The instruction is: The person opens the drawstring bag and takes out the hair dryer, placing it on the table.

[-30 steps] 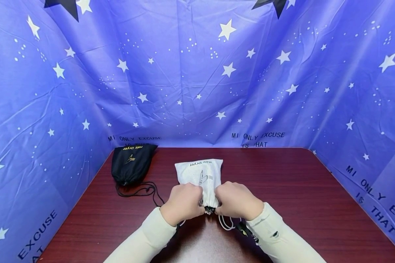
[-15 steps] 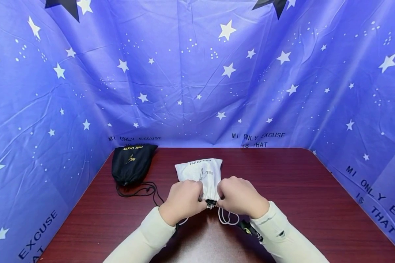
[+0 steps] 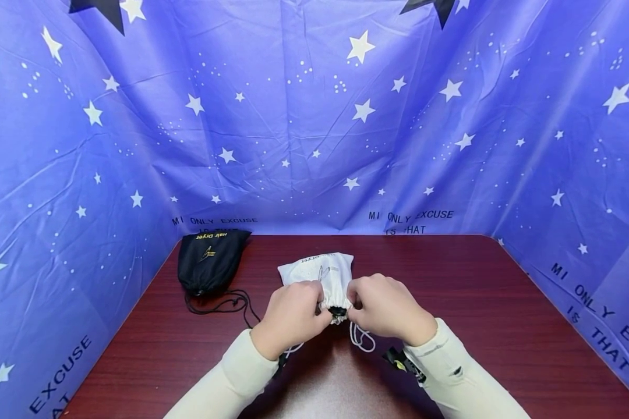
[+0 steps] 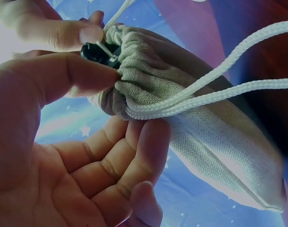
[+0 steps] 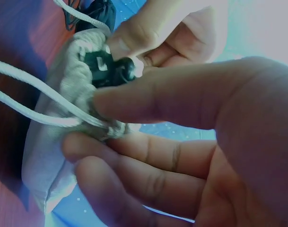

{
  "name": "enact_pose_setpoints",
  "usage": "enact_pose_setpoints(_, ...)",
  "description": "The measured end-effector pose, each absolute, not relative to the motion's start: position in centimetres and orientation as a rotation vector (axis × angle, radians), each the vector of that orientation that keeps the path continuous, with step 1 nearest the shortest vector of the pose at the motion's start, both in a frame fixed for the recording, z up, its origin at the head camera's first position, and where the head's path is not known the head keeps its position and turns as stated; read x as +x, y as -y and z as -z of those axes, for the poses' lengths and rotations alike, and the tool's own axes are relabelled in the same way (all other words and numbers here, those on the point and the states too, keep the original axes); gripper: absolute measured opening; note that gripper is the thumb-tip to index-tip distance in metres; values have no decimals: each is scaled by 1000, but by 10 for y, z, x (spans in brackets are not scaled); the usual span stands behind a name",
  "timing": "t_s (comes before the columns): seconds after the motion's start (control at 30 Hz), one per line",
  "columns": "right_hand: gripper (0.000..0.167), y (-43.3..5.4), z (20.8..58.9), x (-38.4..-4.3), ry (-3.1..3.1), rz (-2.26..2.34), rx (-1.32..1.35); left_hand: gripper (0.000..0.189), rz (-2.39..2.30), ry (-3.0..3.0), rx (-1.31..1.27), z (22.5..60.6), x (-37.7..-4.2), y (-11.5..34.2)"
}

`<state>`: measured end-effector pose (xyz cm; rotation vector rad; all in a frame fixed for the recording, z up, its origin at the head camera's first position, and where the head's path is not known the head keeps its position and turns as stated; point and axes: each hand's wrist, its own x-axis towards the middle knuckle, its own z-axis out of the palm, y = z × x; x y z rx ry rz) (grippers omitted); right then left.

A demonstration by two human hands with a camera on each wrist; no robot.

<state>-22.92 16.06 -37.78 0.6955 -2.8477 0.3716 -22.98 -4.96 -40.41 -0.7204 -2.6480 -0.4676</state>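
Note:
A white drawstring bag (image 3: 337, 291) printed "Hair Dryer" sits mid-table, its gathered mouth facing the person. My left hand (image 3: 292, 314) pinches the left side of that mouth between thumb and fingers. On the opposite side, my right hand (image 3: 388, 307) pinches the rim the same way. Through the partly spread opening shows a black thing with a metal prong (image 4: 106, 51), looking like a power plug; the rest of it is hidden in the bag. White cord loops (image 5: 37, 99) hang from both sides of the mouth.
A black drawstring bag (image 3: 209, 265) with yellow "Hair Dryer" print lies at the table's back left, its black cord (image 3: 225, 305) trailing toward the left hand. Star-printed blue cloth (image 3: 314, 116) encloses the dark red table (image 3: 451, 279) on three sides.
Both hands have moved slightly up and away from the person with the bag's mouth. The right hand has shifted a little right, and the opening shows wider.

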Motion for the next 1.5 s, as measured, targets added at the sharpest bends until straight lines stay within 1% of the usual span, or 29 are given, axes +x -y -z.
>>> enact_pose_setpoints(0.2,20,-157,373,-229,2805,-401,690,20,462,2587,-693,402,-229,53)
enact_pose_setpoints(0.67,22,-162,370,-230,2788,-486,662,25,451,2586,-706,395,-227,50)
enact_pose_setpoints(1.0,22,-164,370,-229,2799,-522,698,23,461,2599,-708,396,-226,49)
enact_pose_setpoints(1.5,22,-162,374,-230,2764,-484,670,26,443,2630,-686,396,-227,49)
